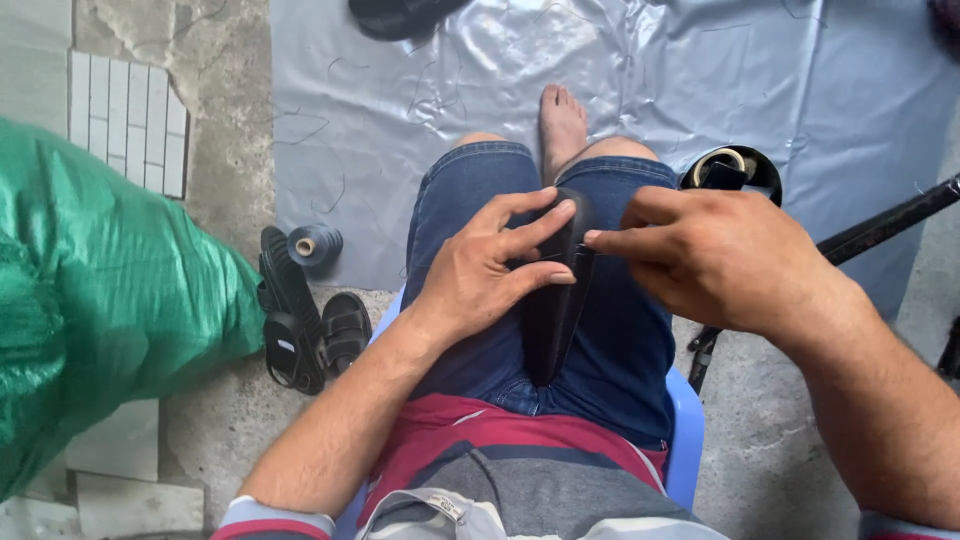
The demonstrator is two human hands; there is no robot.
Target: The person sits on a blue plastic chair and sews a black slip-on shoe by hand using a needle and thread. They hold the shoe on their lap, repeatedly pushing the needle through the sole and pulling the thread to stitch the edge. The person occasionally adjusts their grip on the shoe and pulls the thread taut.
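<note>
Both hands (600, 250) pinching black sandal sole (555, 300), fingers curled

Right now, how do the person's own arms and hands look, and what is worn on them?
Both hands, left hand and right hand, are bare, without gloves, rings or a watch. The forearms are uncovered. Short sleeve cuffs show at the picture's bottom edge, grey with dark blue and red stripes.

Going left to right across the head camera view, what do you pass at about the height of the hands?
Green woven plastic sack → black rubber sandals → left hand → black curved shoe piece held on the lap → right hand → black metal rod.
</note>
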